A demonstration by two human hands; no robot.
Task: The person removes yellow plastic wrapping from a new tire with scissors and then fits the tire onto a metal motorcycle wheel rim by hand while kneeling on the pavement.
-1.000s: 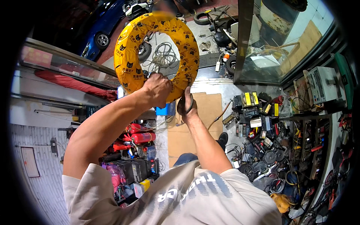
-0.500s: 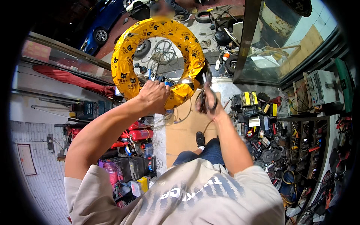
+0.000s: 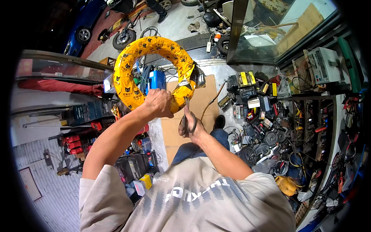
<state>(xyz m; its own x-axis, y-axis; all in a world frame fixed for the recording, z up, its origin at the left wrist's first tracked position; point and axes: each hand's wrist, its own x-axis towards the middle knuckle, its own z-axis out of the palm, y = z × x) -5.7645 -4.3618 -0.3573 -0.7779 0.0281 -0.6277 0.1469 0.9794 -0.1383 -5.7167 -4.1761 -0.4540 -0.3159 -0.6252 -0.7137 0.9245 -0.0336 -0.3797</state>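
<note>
A ring-shaped bundle wrapped in yellow film (image 3: 124, 75), probably a tyre, is held up in front of me. My left hand (image 3: 158, 103) grips its near edge, fingers curled over the wrap. On the right side of the ring the film is torn, and a loose dark flap (image 3: 200, 78) sticks out there. A pair of scissors (image 3: 187, 120) is in my right hand (image 3: 198, 132), the fingers in and around its dark handles. Its blades point up at the lower right of the ring, close to the film; whether they touch it I cannot tell.
Cardboard (image 3: 174, 133) covers the floor below. Many batteries (image 3: 247, 91) and loose parts crowd the right side. A blue box (image 3: 157, 80) shows through the ring. Beyond the doorway are a blue car (image 3: 73, 38), a wheel (image 3: 124, 38) and a person's leg (image 3: 156, 7).
The scissors have moved from the ring's right side to its near lower edge, left and toward me. In the picture the ring sits lower, and the whole view has shifted.
</note>
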